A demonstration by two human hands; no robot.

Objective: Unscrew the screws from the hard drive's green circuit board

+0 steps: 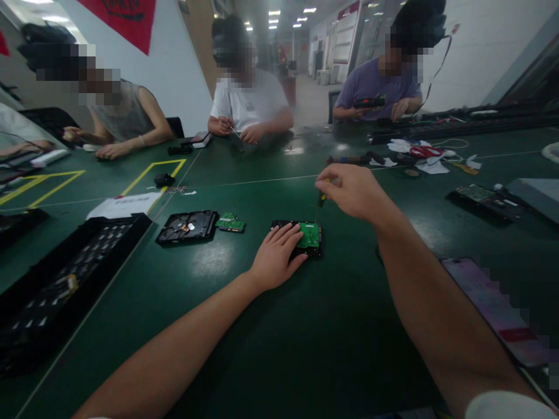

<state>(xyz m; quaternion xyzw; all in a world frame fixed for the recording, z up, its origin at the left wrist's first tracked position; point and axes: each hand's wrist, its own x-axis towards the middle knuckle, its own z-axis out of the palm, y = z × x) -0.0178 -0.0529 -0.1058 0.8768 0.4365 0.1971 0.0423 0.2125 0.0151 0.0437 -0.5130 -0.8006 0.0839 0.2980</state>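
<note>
A hard drive [288, 226] lies flat on the green table in front of me, its green circuit board [310, 235] facing up. My left hand [278, 253] rests on the drive's left part with fingers stretched out over it, the thumb along the near edge. Above the board's far right corner, my right hand [349, 189] pinches a screwdriver [322, 201] with a dark and yellow handle. Its thin shaft points down to the board; whether the tip touches a screw is too small to tell. Left of it sit another hard drive [187, 227] and a loose circuit board [230, 222].
A long black tray [65, 279] stands at the left. A phone [493, 308] and another drive with a circuit board [480, 202] lie at the right. Cables and paper scraps [425, 152] are at the back right. Several people sit across the table.
</note>
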